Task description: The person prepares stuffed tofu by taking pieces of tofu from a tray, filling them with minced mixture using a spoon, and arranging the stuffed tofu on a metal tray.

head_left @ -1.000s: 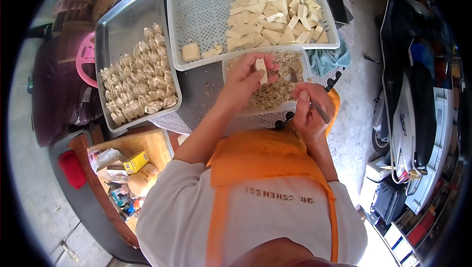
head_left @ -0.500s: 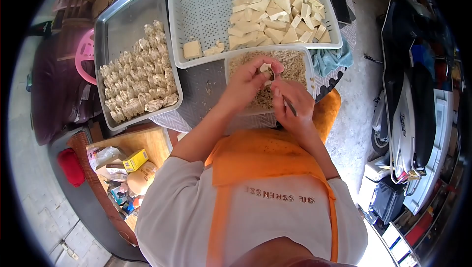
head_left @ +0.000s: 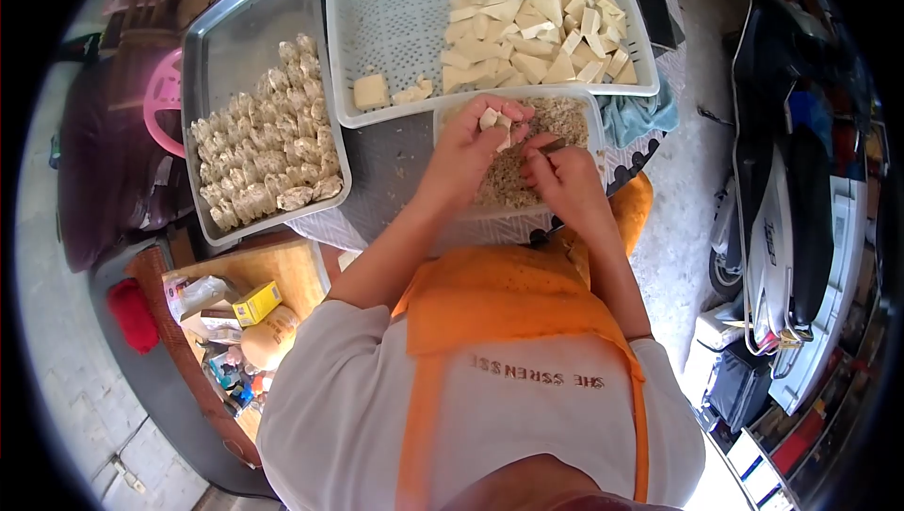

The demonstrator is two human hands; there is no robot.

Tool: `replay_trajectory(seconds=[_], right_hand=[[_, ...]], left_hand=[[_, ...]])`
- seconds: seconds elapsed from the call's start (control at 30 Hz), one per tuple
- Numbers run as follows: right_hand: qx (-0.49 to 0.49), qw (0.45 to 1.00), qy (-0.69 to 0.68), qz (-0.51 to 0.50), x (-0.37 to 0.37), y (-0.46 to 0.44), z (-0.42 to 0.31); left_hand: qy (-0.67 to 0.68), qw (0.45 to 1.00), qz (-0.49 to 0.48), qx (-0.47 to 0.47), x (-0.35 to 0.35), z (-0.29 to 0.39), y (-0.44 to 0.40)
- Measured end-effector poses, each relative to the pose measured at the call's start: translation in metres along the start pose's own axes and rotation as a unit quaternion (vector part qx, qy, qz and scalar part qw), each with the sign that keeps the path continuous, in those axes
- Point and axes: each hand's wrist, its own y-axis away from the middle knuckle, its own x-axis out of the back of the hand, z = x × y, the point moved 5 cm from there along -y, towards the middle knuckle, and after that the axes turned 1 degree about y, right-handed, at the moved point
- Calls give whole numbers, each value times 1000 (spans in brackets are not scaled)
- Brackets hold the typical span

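My left hand (head_left: 468, 151) is closed around a pale piece of tofu (head_left: 493, 125), above a clear plastic tub (head_left: 595, 129) of crumbly minced filling (head_left: 508, 186). In my right hand (head_left: 573, 183) is a spoon (head_left: 552, 146), only a short dark part of it showing between the fingers; its bowl cannot be made out. My right hand is over the right side of the filling, a little apart from the tofu. Behind the tub, a perforated white tray (head_left: 391, 12) bears a heap of cut tofu wedges (head_left: 537, 26), plus a block and scraps near its front edge.
A metal tray (head_left: 240, 54) at the left holds rows of filled pieces (head_left: 268, 139). A teal cloth (head_left: 640, 115) lies right of the tub, below a dark flat object (head_left: 652, 10). A pink chair (head_left: 162, 101) stands left, and a scooter (head_left: 777, 238) at the right.
My right hand has drawn back from the tofu, taking the spoon down toward the filling. My left hand has shifted slightly left, still gripping the tofu piece.
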Motion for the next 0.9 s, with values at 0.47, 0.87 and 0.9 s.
replay_trajectory(seconds=[0.47,0.87,0.9], right_hand=[[-1,903,-402,152,41,23,-24],[139,966,5,217,40,20,-67],[157,963,27,218,41,19,-80]], left_hand=[[-81,994,-20,74,-8,3,4],[13,984,-37,176,-3,-11,5],[8,982,-35,188,-4,-13,6]])
